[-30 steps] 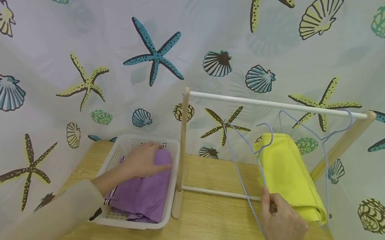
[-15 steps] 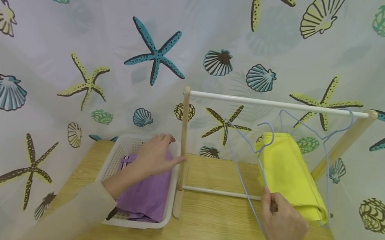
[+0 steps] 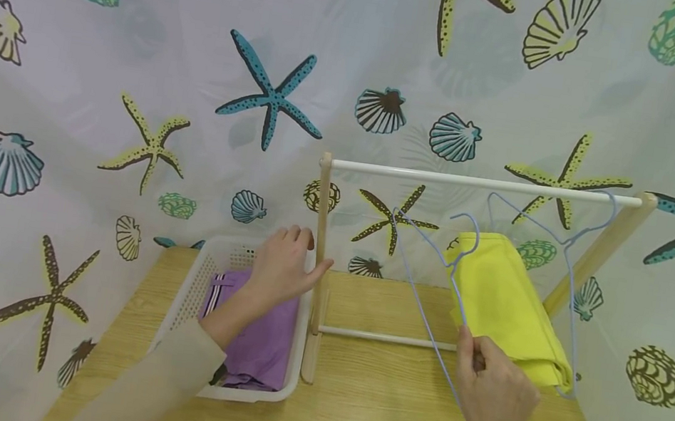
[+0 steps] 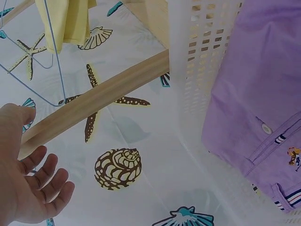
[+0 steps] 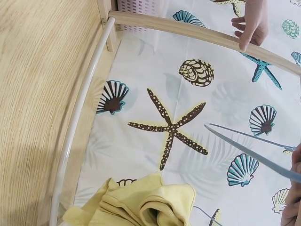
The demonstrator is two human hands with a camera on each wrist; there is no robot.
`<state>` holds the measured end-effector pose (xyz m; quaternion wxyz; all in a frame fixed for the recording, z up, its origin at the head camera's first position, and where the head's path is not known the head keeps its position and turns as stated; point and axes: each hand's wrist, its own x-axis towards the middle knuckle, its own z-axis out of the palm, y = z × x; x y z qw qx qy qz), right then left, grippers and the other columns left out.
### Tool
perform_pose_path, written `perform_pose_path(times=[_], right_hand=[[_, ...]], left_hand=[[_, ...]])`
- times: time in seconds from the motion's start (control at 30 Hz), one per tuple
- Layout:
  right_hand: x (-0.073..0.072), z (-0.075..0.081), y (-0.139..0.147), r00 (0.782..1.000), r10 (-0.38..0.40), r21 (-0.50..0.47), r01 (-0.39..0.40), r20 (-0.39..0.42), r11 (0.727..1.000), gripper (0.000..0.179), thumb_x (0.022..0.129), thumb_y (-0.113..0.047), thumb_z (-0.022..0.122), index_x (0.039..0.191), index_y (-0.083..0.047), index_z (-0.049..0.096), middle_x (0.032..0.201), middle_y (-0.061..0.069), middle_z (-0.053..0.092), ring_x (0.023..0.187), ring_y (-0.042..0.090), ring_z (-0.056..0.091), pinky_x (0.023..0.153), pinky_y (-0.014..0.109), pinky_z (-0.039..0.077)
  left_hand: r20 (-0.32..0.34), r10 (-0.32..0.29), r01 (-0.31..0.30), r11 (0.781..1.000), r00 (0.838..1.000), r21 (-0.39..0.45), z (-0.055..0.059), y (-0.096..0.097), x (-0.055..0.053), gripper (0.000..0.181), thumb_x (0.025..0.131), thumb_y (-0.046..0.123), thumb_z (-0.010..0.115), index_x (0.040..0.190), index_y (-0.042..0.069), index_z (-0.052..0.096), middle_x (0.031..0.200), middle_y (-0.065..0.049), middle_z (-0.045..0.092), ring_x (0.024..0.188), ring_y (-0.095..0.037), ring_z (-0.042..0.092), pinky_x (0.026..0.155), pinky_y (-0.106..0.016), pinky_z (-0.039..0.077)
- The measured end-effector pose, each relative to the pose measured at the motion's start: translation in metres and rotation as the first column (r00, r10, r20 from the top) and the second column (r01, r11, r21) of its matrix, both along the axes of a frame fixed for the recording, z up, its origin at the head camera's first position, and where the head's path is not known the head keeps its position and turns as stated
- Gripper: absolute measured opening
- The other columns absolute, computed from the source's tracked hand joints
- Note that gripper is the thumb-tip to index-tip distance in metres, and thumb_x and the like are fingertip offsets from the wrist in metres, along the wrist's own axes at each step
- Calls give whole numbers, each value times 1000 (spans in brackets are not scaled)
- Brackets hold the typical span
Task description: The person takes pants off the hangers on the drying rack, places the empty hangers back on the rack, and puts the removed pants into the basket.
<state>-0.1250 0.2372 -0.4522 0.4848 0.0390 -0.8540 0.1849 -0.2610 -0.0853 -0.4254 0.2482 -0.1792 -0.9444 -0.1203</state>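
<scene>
My left hand (image 3: 280,267) hovers over the right back of a white plastic basket (image 3: 249,395), its fingers loosely bent, holding nothing. The thumb lies beside the wooden post (image 3: 322,219) of a clothes rack; the left wrist view shows the palm and fingers (image 4: 42,188) apart from that post. In the basket lies a folded purple garment (image 3: 267,344) with a button and striped belt loops. My right hand (image 3: 497,387) pinches one side of a thin blue clothes hanger (image 3: 458,296), held bare and tilted in front of the rack.
A yellow folded garment (image 3: 496,297) hangs on a second blue hanger (image 3: 571,272) at the right end of the white top bar (image 3: 484,183). A lower white bar (image 3: 384,337) crosses near the wooden table (image 3: 376,396). A shell-patterned curtain (image 3: 289,182) surrounds it.
My left hand has moved rightward and away from me, from over the purple garment to beside the rack's left post. The right hand keeps the hanger in about the same place.
</scene>
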Motion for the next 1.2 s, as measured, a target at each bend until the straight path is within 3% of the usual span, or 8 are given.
perform_pose_path(times=[0.2,0.6,0.87,1.2], right_hand=[[0,0,-2,1000,-6,-7,6,4,1000,40,96,-25,69,61,-6,67,45,1,56,40,-4,26,38,12,19],[-1,4,-7,1000,7,-24,-7,10,1000,36,94,-22,70,61,-6,68,45,2,59,36,1,33,37,11,20],[-2,6,-9,1000,2,-41,-1,6,999,36,94,-23,71,61,-8,68,44,0,56,39,-4,27,36,12,18],[-3,13,-11,1000,14,-48,-13,16,999,35,93,-22,71,62,-7,67,45,2,58,37,-3,29,36,13,20]], left_hand=[[-93,7,-17,995,996,-102,-5,2,-3,53,95,57,70,99,5,65,91,-11,68,81,-29,63,74,-40,57],[-124,2,-23,985,992,-168,-10,7,-6,41,98,50,71,98,9,67,92,-9,70,85,-29,65,73,-41,57],[-214,-8,-52,960,977,-275,-11,6,-7,42,94,49,75,95,7,67,88,-6,68,82,-25,62,69,-37,53],[-310,-8,-102,937,951,-335,-16,6,-8,43,92,50,74,91,8,62,85,-5,65,85,-25,62,66,-35,51]])
